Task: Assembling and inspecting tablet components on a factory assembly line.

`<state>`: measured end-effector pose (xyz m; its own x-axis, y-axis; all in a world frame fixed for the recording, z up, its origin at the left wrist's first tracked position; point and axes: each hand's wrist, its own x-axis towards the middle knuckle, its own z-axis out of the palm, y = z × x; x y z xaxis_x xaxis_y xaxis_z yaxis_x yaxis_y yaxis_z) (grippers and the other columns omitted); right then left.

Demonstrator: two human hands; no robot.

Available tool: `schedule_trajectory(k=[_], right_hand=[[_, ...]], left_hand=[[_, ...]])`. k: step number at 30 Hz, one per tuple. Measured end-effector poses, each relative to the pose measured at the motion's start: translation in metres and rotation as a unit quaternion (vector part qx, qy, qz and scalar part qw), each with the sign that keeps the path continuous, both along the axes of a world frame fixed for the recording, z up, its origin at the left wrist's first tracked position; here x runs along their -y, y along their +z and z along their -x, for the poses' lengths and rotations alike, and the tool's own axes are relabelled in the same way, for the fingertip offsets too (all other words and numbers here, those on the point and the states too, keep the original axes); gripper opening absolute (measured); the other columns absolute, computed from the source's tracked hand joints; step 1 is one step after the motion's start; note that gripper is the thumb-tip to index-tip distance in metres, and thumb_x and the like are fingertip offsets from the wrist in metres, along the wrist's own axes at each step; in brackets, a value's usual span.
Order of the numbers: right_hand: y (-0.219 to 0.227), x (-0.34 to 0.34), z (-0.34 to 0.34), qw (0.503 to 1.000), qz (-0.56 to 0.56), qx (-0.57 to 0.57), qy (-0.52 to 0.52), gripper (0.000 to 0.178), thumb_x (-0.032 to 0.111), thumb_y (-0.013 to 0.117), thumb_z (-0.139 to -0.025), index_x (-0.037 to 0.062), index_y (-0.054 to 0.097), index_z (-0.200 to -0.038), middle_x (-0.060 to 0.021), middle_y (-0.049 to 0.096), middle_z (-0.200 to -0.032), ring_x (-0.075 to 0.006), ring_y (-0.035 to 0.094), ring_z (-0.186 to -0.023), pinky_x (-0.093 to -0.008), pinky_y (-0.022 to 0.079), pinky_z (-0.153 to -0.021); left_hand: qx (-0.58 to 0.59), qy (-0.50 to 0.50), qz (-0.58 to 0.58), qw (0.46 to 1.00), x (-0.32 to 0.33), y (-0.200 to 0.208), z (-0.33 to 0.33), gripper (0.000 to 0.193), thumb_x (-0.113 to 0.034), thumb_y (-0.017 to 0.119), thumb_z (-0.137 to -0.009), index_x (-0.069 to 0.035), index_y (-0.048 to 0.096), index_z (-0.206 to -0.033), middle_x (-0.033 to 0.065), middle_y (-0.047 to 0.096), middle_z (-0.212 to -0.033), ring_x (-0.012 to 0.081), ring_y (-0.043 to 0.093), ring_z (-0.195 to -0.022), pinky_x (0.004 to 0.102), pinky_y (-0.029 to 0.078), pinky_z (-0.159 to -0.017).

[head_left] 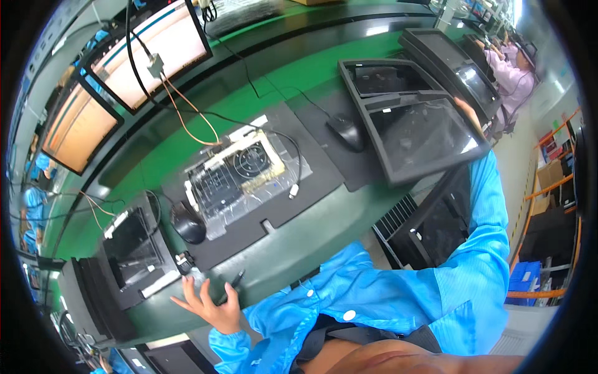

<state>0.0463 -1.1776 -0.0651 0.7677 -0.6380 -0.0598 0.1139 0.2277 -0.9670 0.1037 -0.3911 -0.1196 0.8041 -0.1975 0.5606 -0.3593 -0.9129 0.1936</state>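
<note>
My left hand point(215, 307) is at the table's near edge with its fingers spread. A dark pen point(235, 282) is right beside its fingers and thumb; contact is unclear. My right arm reaches out to the right, and my right hand point(471, 117) grips the right edge of a black tray point(393, 169). Some of its fingers are hidden by the rim. In that tray rests a dark glassy panel point(423, 134). Just beyond it is another black tray with a dark panel point(389, 78).
A taped fixture plate point(240, 168) lies on a dark mat, with a cable across it. Computer mice point(187, 223) point(346, 132) sit to either side. A tray with a panel point(134, 246) stands left. Monitors point(149, 56) rise at the back. Another person point(514, 78) works far right.
</note>
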Motion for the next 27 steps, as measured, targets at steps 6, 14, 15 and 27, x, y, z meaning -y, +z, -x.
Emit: schedule_trajectory(k=[6,14,15,27], right_hand=[[0.014,0.058,0.051,0.96,0.087,-0.248,0.092,0.041,0.025,0.064,-0.101,0.0028,0.06,-0.136,-0.0094,0.075,-0.117,-0.0226,0.072,-0.104,-0.0365,0.056,-0.094],[0.013,0.002,-0.032,0.544,0.776,-0.294,-0.122,0.025,0.017,0.063,-0.098,-0.0038,0.068,-0.111,-0.0254,0.069,-0.106,-0.0437,0.065,-0.1,-0.0475,0.052,-0.09],[0.012,-0.035,-0.042,0.588,0.789,-0.15,-0.099,0.022,0.015,0.064,-0.098,-0.003,0.068,-0.109,-0.0232,0.068,-0.107,-0.0411,0.067,-0.099,-0.046,0.052,-0.088],[0.017,-0.244,-0.06,0.651,0.718,-0.226,0.101,0.04,0.041,0.071,-0.094,0.0016,0.064,-0.095,-0.0168,0.066,-0.095,-0.0413,0.065,-0.084,-0.0501,0.05,-0.073]], left_hand=[[-0.075,-0.086,-0.005,0.994,-0.003,0.012,0.002,0.042,-0.026,0.093,-0.065,-0.009,0.063,-0.089,0.0179,0.056,-0.138,0.0425,0.046,-0.141,0.0712,0.012,-0.122],[-0.056,-0.177,-0.011,0.983,-0.018,0.011,-0.003,0.02,-0.013,0.088,-0.075,-0.006,0.074,-0.087,0.0184,0.057,-0.136,0.0436,0.046,-0.141,0.0681,0.028,-0.119],[-0.053,-0.178,0.0,0.983,-0.015,0.011,-0.004,0.022,-0.012,0.088,-0.075,-0.006,0.074,-0.091,0.0181,0.056,-0.137,0.043,0.046,-0.141,0.0672,0.028,-0.119],[-0.007,-0.116,0.084,0.99,-0.003,-0.004,-0.015,0.059,-0.018,0.09,-0.072,-0.006,0.066,-0.125,0.0208,0.051,-0.144,0.0448,0.042,-0.144,0.0675,0.025,-0.119]])
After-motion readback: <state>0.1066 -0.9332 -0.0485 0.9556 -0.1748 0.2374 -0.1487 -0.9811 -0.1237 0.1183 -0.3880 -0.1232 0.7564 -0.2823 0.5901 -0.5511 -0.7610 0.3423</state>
